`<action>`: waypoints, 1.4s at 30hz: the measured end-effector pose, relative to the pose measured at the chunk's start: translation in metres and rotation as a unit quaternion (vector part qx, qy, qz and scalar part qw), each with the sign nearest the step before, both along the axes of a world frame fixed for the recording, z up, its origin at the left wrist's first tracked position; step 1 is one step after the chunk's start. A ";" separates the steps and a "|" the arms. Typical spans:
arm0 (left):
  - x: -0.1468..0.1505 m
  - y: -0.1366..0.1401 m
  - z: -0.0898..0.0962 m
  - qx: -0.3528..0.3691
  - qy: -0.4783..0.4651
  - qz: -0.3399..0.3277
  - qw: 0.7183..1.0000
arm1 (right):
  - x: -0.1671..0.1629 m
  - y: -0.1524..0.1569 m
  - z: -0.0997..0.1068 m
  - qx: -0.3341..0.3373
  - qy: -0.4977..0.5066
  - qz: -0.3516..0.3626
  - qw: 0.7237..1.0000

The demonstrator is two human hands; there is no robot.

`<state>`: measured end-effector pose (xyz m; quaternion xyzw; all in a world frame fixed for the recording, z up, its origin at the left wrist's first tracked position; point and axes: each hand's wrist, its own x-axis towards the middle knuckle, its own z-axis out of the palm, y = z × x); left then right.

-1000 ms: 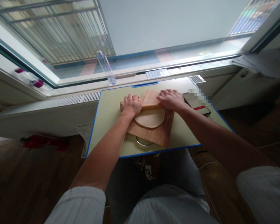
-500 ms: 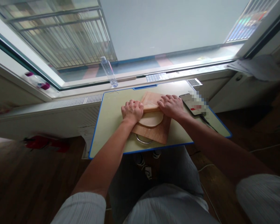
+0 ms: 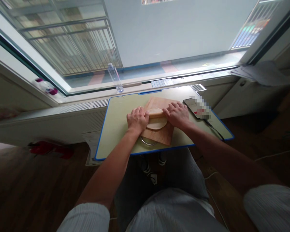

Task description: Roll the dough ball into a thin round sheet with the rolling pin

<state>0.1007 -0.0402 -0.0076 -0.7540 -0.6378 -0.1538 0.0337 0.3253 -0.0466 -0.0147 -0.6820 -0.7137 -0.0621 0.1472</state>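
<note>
A wooden rolling pin (image 3: pixel 156 115) lies crosswise over a flat, pale round of dough (image 3: pixel 157 124). My left hand (image 3: pixel 137 119) is closed around the pin's left end, and my right hand (image 3: pixel 177 113) around its right end. Both palms hide the pin's ends. Under the dough is a wooden cutting board (image 3: pixel 160 137), turned at an angle, with a curved metal handle (image 3: pixel 148 141) at its near corner. The dough shows on both the near and far side of the pin.
The board rests on a small green table (image 3: pixel 116 129) with a blue edge. A phone (image 3: pixel 195 108) with a black cable lies to the right. Clear bottle (image 3: pixel 115 79), purple-capped bottle (image 3: pixel 46 86) and keyboard-like white object (image 3: pixel 161 83) sit along the windowsill. Papers (image 3: pixel 263 74) lie at right.
The camera view has shifted slightly. My hands and the rolling pin have moved a little nearer to me over the dough, with the grip unchanged.
</note>
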 end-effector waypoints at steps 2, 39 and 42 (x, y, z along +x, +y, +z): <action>0.000 -0.007 -0.001 0.003 -0.001 -0.002 1.000 | -0.001 -0.007 -0.002 0.002 0.009 -0.004 1.000; -0.006 -0.005 0.011 -0.068 -0.007 -0.006 0.998 | -0.008 0.005 0.006 -0.021 0.029 -0.008 0.999; -0.005 0.012 0.012 -0.088 -0.010 -0.004 0.996 | -0.007 0.024 0.007 -0.041 0.025 -0.011 0.999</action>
